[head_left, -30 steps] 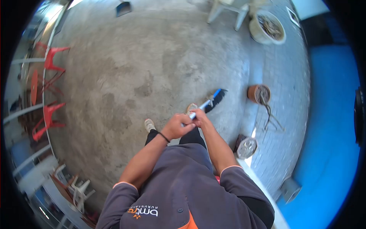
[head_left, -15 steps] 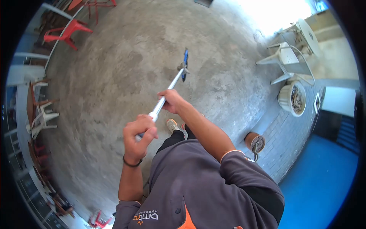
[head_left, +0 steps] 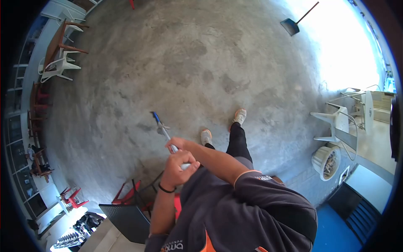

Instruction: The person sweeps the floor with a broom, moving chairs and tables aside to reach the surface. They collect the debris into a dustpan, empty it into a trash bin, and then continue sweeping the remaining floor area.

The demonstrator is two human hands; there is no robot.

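The pale pole (head_left: 164, 132) slants from my hands down to the floor on the left. My left hand (head_left: 179, 168), with a dark band at its wrist, is wrapped round the pole's upper end. Further down the shaft, my right hand (head_left: 176, 144) is closed round it too. At the pole's far end is a narrow blue head (head_left: 156, 117) on the concrete floor, with something greyish beside it that is too small to make out.
A dustpan (head_left: 290, 27) with a long handle lies at the upper right. White chairs (head_left: 341, 122) and a ribbed white pot (head_left: 322, 161) are at right. A wooden table (head_left: 55, 45) and chairs line the left side. A black panel (head_left: 125, 221) and red chair (head_left: 128, 193) are close at lower left.
The view has turned and shifted. The pole's head has come nearer and further left, and the pole now slants the other way. Both hands are still on it, closer together in view. The dustpan shows fully.
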